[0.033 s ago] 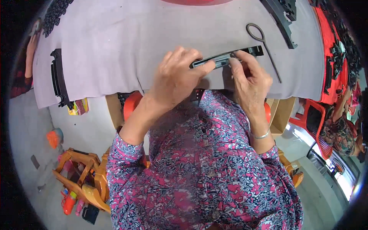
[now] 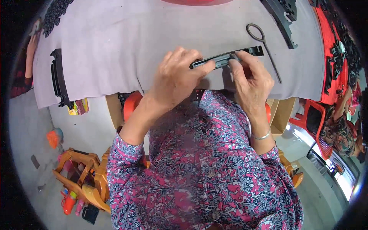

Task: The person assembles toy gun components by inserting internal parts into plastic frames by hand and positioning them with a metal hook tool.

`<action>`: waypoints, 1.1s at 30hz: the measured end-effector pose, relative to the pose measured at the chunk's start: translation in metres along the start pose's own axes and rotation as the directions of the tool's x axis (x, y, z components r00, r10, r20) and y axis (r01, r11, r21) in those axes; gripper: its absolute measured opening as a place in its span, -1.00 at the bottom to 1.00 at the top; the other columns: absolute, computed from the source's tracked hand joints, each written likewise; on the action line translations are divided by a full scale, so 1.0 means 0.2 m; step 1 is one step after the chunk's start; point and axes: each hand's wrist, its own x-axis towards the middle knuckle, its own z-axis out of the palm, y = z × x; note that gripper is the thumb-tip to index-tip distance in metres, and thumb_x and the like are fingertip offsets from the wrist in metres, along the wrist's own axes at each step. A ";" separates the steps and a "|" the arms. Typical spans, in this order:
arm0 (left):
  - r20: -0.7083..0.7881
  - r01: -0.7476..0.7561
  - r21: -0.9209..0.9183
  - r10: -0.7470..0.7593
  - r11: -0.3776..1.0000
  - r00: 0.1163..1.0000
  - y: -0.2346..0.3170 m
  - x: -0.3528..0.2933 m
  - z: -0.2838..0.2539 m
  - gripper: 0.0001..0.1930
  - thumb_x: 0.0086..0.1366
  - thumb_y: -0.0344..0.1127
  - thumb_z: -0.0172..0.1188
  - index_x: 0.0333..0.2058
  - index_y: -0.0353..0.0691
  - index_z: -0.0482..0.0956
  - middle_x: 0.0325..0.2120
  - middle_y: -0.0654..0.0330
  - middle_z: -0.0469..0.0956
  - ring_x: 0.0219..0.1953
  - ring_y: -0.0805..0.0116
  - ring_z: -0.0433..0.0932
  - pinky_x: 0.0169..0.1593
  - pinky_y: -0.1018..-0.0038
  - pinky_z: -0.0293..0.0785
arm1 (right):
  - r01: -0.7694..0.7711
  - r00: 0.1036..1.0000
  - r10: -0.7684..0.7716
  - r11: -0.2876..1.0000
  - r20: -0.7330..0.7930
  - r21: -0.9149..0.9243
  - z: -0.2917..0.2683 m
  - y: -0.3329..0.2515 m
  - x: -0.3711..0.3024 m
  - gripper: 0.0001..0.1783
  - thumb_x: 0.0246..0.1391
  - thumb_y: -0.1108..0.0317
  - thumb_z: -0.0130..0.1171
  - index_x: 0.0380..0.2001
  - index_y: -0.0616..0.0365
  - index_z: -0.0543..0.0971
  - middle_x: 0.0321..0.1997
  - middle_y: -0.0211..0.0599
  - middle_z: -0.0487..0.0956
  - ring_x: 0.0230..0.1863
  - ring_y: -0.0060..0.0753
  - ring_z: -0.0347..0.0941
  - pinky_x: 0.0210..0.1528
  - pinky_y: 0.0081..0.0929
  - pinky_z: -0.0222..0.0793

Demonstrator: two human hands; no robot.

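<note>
Over the grey cloth covering the worktop, I hold a long black plastic strip between both hands, my left hand clamped on its near end and my right hand pinching its middle with the fingertips. A dark wire tool with a looped end lies just beyond my right hand, and another black strip lies well apart at the cloth's left edge.
</note>
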 end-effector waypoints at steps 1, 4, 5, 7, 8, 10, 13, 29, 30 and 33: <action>0.002 0.011 -0.004 -0.011 1.000 1.000 0.01 0.00 0.00 -0.55 -0.01 -0.45 0.22 -0.09 0.14 0.60 -0.30 0.30 0.48 -0.27 0.23 0.46 -0.26 0.32 0.38 | 0.134 0.990 -0.135 0.990 -0.027 -0.049 -0.01 0.01 0.00 -0.85 -0.03 0.38 0.34 -0.33 0.07 0.66 -0.43 -0.28 0.57 -0.41 -0.25 0.46 -0.33 -0.35 0.38; 0.011 0.030 -0.011 -0.030 0.999 0.999 0.01 -0.01 -0.01 -0.56 -0.01 -0.45 0.23 -0.11 0.13 0.61 -0.30 0.30 0.48 -0.26 0.23 0.46 -0.25 0.32 0.39 | 0.409 0.911 -0.399 0.907 0.102 -0.105 -0.03 0.04 0.04 -0.81 -0.09 0.36 0.36 -0.31 -0.02 0.68 -0.26 -0.43 0.57 -0.20 -0.26 0.41 -0.15 -0.32 0.30; 0.017 0.039 -0.013 -0.039 0.999 0.999 0.01 -0.01 -0.01 -0.57 -0.02 -0.44 0.24 -0.12 0.13 0.62 -0.29 0.30 0.49 -0.26 0.23 0.46 -0.24 0.32 0.40 | 0.408 0.911 -0.398 0.907 0.103 -0.106 -0.03 0.04 0.04 -0.81 -0.09 0.36 0.36 -0.31 -0.02 0.68 -0.26 -0.43 0.57 -0.20 -0.26 0.41 -0.15 -0.32 0.30; 0.004 0.036 -0.010 -0.036 0.999 0.999 0.01 -0.01 -0.01 -0.58 -0.03 -0.44 0.24 -0.13 0.12 0.62 -0.29 0.30 0.49 -0.25 0.23 0.46 -0.23 0.32 0.40 | 0.477 0.872 -0.442 0.862 0.210 -0.169 -0.01 0.04 0.03 -0.78 -0.10 0.33 0.36 -0.28 -0.04 0.67 -0.20 -0.54 0.57 -0.12 -0.30 0.38 -0.10 -0.30 0.22; -0.010 0.032 -0.005 -0.032 0.999 0.999 0.01 -0.01 -0.01 -0.58 -0.03 -0.43 0.25 -0.14 0.12 0.62 -0.28 0.30 0.50 -0.25 0.23 0.46 -0.22 0.32 0.41 | 0.487 0.868 -0.448 0.853 0.217 -0.187 0.00 0.04 0.03 -0.78 -0.08 0.31 0.35 -0.28 -0.06 0.67 -0.22 -0.59 0.57 -0.11 -0.33 0.38 -0.11 -0.30 0.19; -0.012 0.033 -0.001 -0.033 0.999 0.999 0.02 0.00 -0.01 -0.59 -0.03 -0.43 0.26 -0.14 0.12 0.63 -0.28 0.31 0.50 -0.25 0.24 0.47 -0.22 0.33 0.42 | 0.487 0.869 -0.448 0.849 0.210 -0.202 0.00 0.03 0.02 -0.79 -0.08 0.31 0.35 -0.28 -0.06 0.67 -0.21 -0.59 0.57 -0.11 -0.33 0.38 -0.11 -0.30 0.20; -0.011 0.031 0.017 -0.030 0.999 0.999 0.01 0.00 -0.01 -0.60 -0.03 -0.42 0.26 -0.15 0.12 0.63 -0.28 0.33 0.51 -0.24 0.26 0.47 -0.22 0.35 0.43 | 0.490 0.869 -0.454 0.844 0.198 -0.217 0.01 0.04 0.02 -0.80 -0.07 0.32 0.34 -0.29 -0.07 0.67 -0.20 -0.59 0.58 -0.11 -0.33 0.38 -0.10 -0.31 0.20; 0.027 0.041 -0.105 -0.038 0.994 0.999 -0.02 -0.03 -0.01 -0.60 -0.01 -0.44 0.27 -0.14 0.08 0.66 -0.27 0.38 0.54 -0.17 0.33 0.49 -0.15 0.38 0.43 | 0.521 0.845 -0.467 0.830 0.261 -0.201 0.00 0.05 0.04 -0.79 -0.09 0.31 0.34 -0.30 -0.12 0.68 -0.22 -0.65 0.58 -0.17 -0.40 0.38 -0.13 -0.34 0.16; 0.027 0.041 -0.107 -0.038 0.993 0.999 -0.02 -0.04 -0.01 -0.60 -0.01 -0.44 0.27 -0.14 0.08 0.66 -0.27 0.38 0.54 -0.17 0.33 0.49 -0.15 0.38 0.43 | 0.520 0.845 -0.466 0.830 0.262 -0.202 0.00 0.05 0.04 -0.79 -0.09 0.31 0.34 -0.30 -0.12 0.68 -0.22 -0.65 0.58 -0.17 -0.40 0.38 -0.13 -0.34 0.16; 0.035 0.022 -0.133 -0.017 0.991 0.999 -0.03 -0.04 0.00 -0.59 -0.01 -0.46 0.26 -0.11 0.00 0.66 -0.26 0.36 0.54 -0.14 0.31 0.48 -0.13 0.37 0.42 | 0.534 0.832 -0.481 0.829 0.277 -0.164 0.00 0.06 0.05 -0.77 -0.10 0.31 0.35 -0.28 -0.12 0.68 -0.22 -0.66 0.57 -0.17 -0.41 0.38 -0.13 -0.33 0.16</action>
